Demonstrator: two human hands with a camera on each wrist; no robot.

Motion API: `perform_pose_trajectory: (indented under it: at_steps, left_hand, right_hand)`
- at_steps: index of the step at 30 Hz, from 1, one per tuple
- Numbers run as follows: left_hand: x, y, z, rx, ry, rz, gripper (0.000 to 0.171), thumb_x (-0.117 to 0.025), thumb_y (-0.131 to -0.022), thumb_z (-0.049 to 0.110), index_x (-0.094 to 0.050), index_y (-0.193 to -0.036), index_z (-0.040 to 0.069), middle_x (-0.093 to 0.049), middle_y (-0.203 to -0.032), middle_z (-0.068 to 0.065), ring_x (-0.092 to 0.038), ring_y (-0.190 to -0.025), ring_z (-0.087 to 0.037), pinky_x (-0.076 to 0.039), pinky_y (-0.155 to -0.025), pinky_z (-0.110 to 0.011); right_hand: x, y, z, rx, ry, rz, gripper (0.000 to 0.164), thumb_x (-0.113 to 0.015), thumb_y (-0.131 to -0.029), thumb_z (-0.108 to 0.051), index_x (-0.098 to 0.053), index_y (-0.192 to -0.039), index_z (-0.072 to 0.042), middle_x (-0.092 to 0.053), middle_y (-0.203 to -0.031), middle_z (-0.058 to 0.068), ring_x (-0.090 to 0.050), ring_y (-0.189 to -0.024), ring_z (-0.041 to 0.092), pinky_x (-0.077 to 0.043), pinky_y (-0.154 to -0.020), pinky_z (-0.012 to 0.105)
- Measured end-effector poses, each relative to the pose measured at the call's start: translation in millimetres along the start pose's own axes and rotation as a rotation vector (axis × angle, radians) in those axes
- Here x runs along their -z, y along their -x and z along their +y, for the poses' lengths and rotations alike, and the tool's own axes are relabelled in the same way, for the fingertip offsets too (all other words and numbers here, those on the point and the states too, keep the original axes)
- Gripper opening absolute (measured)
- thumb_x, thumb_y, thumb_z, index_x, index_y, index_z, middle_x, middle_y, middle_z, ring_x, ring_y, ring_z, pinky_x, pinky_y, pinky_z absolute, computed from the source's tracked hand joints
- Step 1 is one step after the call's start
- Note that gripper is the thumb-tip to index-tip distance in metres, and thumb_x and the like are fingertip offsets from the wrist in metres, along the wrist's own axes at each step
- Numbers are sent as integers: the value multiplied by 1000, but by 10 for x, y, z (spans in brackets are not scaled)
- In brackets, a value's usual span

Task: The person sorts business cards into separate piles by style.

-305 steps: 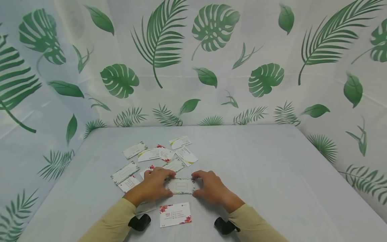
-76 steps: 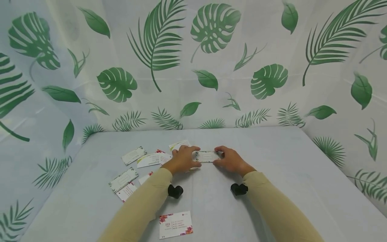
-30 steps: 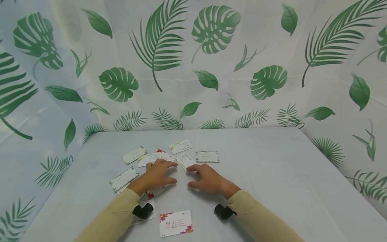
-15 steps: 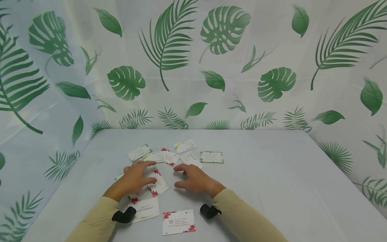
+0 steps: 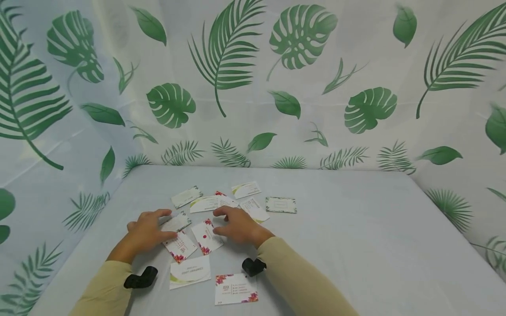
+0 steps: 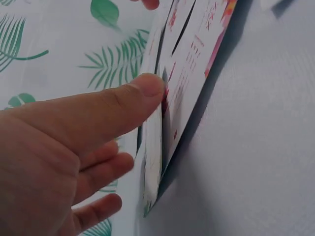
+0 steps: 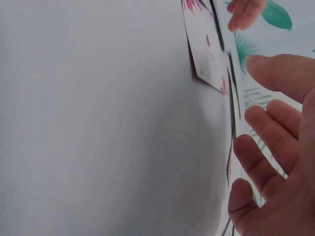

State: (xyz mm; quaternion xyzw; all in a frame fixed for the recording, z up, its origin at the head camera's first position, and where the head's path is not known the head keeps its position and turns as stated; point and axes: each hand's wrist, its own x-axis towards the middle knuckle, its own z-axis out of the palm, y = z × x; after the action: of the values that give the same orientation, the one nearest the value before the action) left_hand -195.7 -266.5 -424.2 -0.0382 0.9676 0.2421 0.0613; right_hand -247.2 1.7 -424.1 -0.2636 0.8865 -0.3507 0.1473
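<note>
smooth printed paper cards (image 5: 205, 237); matt grey cloth tabletop (image 5: 356, 245)

Head high, forward-down — wrists close, low

grey table (image 5: 356, 237) (scattered cards (image 5: 189, 272))

A pale grey cloth covers the desk (image 5: 356, 245). Behind and at both sides hangs a white backdrop (image 5: 253, 87) printed with green leaves. A leaf-bordered card (image 5: 281, 205) lies alone to the right of the scattered cards.
</note>
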Motion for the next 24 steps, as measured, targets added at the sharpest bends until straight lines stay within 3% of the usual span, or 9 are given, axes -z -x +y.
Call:
perform_pose_trajectory:
  at_steps: [10,16,24]
  left_hand:
    - [-10,-29,-46,25,47,5,64,-81,-83,25,-54,-135,0,-53,-135,-24,-40,-122,-46,-21,-87,-61]
    - [19,-69,-67,49,123,-4,66,-80,-81,20,-50,-135,-2,-52,-136,-24,-39,-123,-47,-19,-93,-68]
    - [93,-27,-95,82,92,11,67,-80,-82,25,-51,-136,-1,-51,-135,-27,-42,-118,-47,-21,-89,-64]
  right_hand:
    - [-75,-93,-62,-14,-2,-23,47,-74,-91,-26,-61,-134,-16,-61,-130,-2,-56,-114,17,-45,-96,35]
    - [-96,-98,-76,-25,2,-25,47,-75,-90,-25,-62,-135,-16,-61,-131,-1,-56,-111,17,-46,-94,34]
    - [-107,-104,-92,-4,21,-21,46,-75,-91,-25,-61,-134,-15,-62,-132,-1,-57,-110,16,-46,-95,33]
